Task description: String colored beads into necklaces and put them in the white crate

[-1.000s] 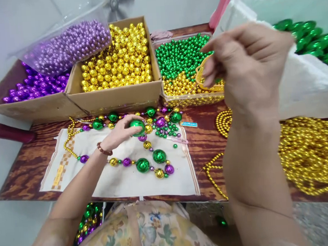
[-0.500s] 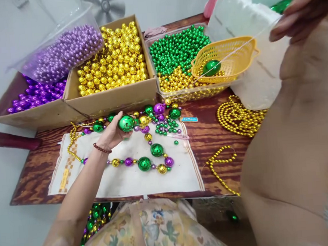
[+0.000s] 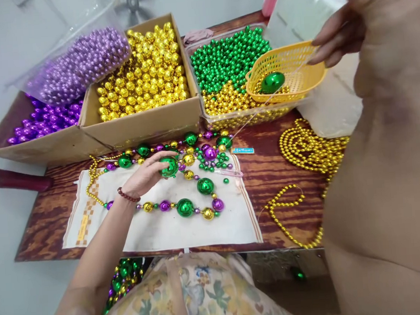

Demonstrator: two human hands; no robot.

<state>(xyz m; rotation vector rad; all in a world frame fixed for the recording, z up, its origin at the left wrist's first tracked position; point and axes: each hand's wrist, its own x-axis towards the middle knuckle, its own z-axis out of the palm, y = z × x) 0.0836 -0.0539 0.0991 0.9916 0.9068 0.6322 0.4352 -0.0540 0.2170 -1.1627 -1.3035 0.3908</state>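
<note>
My left hand [image 3: 147,175] is closed on a large green bead [image 3: 170,166] of a green, gold and purple bead necklace [image 3: 185,208] that lies on a white cloth [image 3: 157,230]. My right hand [image 3: 345,28] is raised high at the right, close to the camera, fingers pinched on a thin clear thread [image 3: 257,110] that runs down toward the necklace. Under that hand sits a yellow plastic basket [image 3: 300,77] with one large green bead [image 3: 272,82] in it.
At the back stand cardboard boxes of purple beads [image 3: 42,122] and gold beads [image 3: 143,76], a bag of lilac beads [image 3: 77,63] and a clear tray of green and gold beads [image 3: 225,65]. Gold bead strands [image 3: 308,148] lie on the wooden table [image 3: 269,182] at right.
My right hand rose from in front of the basket up and to the right, drawing the thread taut. My left hand lifted the green bead, then lowered it again.
</note>
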